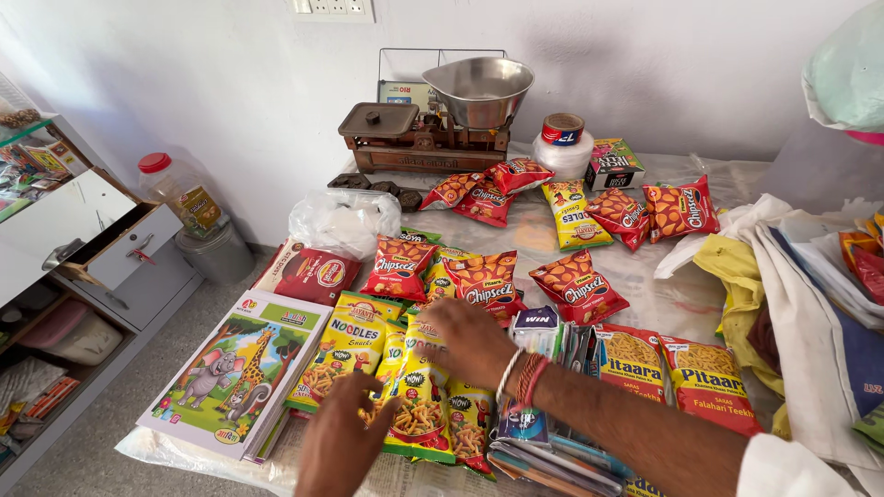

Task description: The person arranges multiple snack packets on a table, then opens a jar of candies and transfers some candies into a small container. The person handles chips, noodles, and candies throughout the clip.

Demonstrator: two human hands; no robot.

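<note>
My left hand comes in from the bottom edge with its fingers spread, the fingertips touching a yellow snack packet in a row of similar ones. My right hand, with thread bands and a bangle at the wrist, reaches in from the lower right and lies palm down on the top of the same yellow packets. Its fingers are apart and point left. A yellow noodle-snack packet lies just left of both hands. Red chip packets lie right behind the right hand.
A picture book with animals lies at the table's front left corner. Orange packets lie to the right, beside folded cloth bags. A balance scale with a steel pan stands at the back. A plastic jar and an open drawer are at left.
</note>
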